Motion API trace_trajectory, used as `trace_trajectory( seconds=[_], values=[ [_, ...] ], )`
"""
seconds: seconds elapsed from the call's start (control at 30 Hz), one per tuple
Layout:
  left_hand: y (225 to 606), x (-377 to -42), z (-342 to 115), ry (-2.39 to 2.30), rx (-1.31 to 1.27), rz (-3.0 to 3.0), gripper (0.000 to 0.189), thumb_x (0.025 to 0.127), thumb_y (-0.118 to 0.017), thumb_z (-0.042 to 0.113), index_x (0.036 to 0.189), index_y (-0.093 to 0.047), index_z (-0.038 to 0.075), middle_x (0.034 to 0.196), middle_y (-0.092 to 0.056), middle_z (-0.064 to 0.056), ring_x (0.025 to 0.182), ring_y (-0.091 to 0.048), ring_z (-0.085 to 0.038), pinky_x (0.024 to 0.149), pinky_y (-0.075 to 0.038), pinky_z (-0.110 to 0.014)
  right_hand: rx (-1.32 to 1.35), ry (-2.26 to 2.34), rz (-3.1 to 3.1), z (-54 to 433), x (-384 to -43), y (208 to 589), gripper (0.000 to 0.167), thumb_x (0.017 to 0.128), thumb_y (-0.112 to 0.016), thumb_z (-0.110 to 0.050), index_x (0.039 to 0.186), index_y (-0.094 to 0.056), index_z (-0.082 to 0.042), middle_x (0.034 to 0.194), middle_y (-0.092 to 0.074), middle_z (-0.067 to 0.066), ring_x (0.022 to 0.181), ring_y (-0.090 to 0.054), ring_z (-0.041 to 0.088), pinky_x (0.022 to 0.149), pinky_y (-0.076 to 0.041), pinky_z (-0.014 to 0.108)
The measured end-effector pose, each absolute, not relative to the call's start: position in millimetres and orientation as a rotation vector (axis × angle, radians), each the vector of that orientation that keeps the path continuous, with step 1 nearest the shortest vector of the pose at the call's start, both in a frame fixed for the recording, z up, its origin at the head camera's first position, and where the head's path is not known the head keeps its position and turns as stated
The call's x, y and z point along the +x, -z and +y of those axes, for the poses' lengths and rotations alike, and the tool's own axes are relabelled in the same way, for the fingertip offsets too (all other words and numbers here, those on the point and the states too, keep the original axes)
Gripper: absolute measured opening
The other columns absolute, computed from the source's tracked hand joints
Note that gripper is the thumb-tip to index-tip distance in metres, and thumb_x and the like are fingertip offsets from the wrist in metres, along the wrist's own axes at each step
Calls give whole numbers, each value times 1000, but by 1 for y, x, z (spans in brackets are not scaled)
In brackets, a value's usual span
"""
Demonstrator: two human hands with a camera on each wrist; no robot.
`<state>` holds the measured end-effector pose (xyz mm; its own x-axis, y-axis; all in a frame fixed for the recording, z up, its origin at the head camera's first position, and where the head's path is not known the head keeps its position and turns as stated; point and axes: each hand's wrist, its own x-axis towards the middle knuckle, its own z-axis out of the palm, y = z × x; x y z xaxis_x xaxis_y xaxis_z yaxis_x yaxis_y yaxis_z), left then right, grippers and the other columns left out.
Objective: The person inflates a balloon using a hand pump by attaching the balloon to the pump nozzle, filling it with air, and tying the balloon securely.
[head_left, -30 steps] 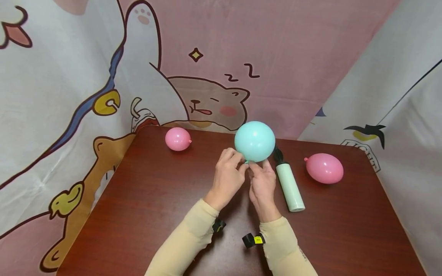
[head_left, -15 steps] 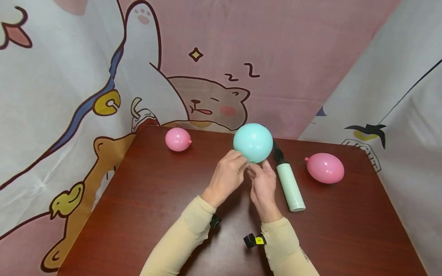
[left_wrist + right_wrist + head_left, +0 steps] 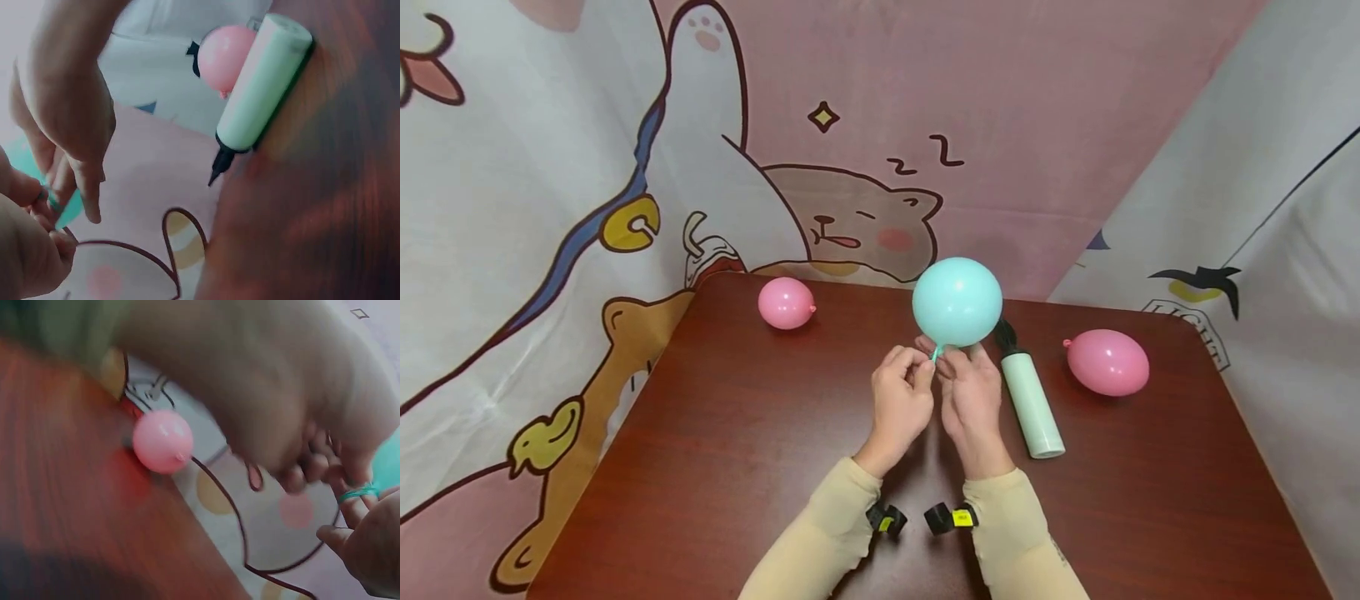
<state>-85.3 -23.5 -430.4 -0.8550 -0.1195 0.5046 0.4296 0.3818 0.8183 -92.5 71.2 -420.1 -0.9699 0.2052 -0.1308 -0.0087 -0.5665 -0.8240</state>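
Note:
A round turquoise balloon [image 3: 957,302] stands above both hands, over the table's far edge in the head view. My left hand [image 3: 902,404] pinches the end of its stretched neck [image 3: 937,353] between thumb and fingers. Just under the balloon my right hand [image 3: 973,404] holds the neck from the other side. In the right wrist view, the turquoise neck [image 3: 359,492] loops around a finger of the right hand [image 3: 381,544]. Seen from the left wrist, the right hand [image 3: 75,119] covers much of the balloon [image 3: 25,159].
Right of the hands lies a pale green hand pump [image 3: 1033,407] with a black nozzle. One tied pink balloon [image 3: 786,303] sits at the far left, another pink balloon [image 3: 1108,362] to the right. Printed cloth [image 3: 1037,150] hangs behind the brown table [image 3: 722,450].
My left hand has drawn back toward the body, leaving the balloon's neck stretched and visible. The balloon has risen slightly and shifted right. The right hand stays nearly in place.

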Motion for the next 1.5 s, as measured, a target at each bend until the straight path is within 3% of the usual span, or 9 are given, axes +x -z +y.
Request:
trace_trajectory(
  seconds=[0.13, 0.3, 0.5, 0.7, 0.8, 0.93, 1.13, 1.33, 1.5],
  values=[
    [433, -92, -22, 1738, -182, -2125, 7, 87, -76, -2, 81, -76, 1, 71, -64, -7, 62, -52, -8, 57, -42, -20, -323, -2697, -1352, 70, -90, 421, 44, 102, -50, 5, 146, -47, 1, 108, -73, 13, 102, -74, 19, 95, -54, 29],
    [427, -101, -28, 2219, 54, -2134, 7, 84, -82, 5, 83, -79, -2, 70, -68, -2, 62, -56, -10, 57, -46, -23, -311, -2648, -1355, 69, -87, 424, 44, 103, -49, 4, 146, -49, -2, 104, -75, 11, 100, -74, 19, 92, -54, 28],
    [425, -106, -32, 2366, 297, -2087, 14, 75, -88, 3, 75, -76, -3, 72, -67, 0, 79, -58, -14, 67, -49, -27, -268, -2668, -1347, 67, -84, 426, 44, 104, -49, 3, 147, -47, -1, 110, -73, 11, 104, -74, 20, 97, -53, 30],
    [435, -101, -20, 2093, 136, -1897, 22, 69, -89, -8, 77, -70, -1, 73, -57, -5, 69, -50, -16, 61, -41, -21, -305, -2725, -1254, 65, -84, 423, 41, 104, -45, 5, 145, -47, 1, 112, -71, 12, 101, -73, 18, 90, -55, 26],
    [438, -99, -15, 1939, 18, -1879, 21, 71, -88, -9, 80, -72, 1, 77, -58, -12, 71, -53, -23, 64, -42, -22, -327, -2733, -1229, 65, -85, 421, 37, 104, -45, 5, 141, -49, 2, 112, -70, 10, 93, -72, 13, 85, -55, 24],
    [436, -101, -14, 1851, -69, -1923, 17, 74, -87, -7, 80, -75, 3, 79, -63, -14, 72, -58, -29, 65, -45, -25, -325, -2741, -1210, 67, -86, 420, 35, 105, -44, 5, 140, -49, 1, 114, -69, 13, 96, -72, 15, 89, -54, 25],
    [429, -103, -17, 1766, -127, -2029, 15, 76, -88, -4, 74, -76, 5, 77, -66, -7, 67, -58, -21, 62, -45, -22, -295, -2749, -1188, 70, -88, 418, 36, 105, -43, 5, 141, -48, 3, 110, -72, 13, 100, -73, 17, 94, -53, 27],
    [428, -106, -17, 1774, -140, -2087, 15, 75, -87, -4, 76, -75, 5, 74, -64, -5, 65, -55, -11, 61, -45, -19, -314, -2749, -1183, 74, -89, 418, 35, 105, -44, 6, 139, -49, 2, 111, -69, 10, 94, -72, 15, 90, -54, 26],
    [428, -106, -17, 1768, -161, -2146, 14, 77, -85, -3, 78, -74, 5, 73, -62, -4, 66, -53, -7, 61, -45, -19, -315, -2735, -1194, 75, -90, 416, 33, 104, -44, 6, 135, -51, 1, 115, -62, 7, 82, -62, 10, 90, -51, 26]
  ],
)
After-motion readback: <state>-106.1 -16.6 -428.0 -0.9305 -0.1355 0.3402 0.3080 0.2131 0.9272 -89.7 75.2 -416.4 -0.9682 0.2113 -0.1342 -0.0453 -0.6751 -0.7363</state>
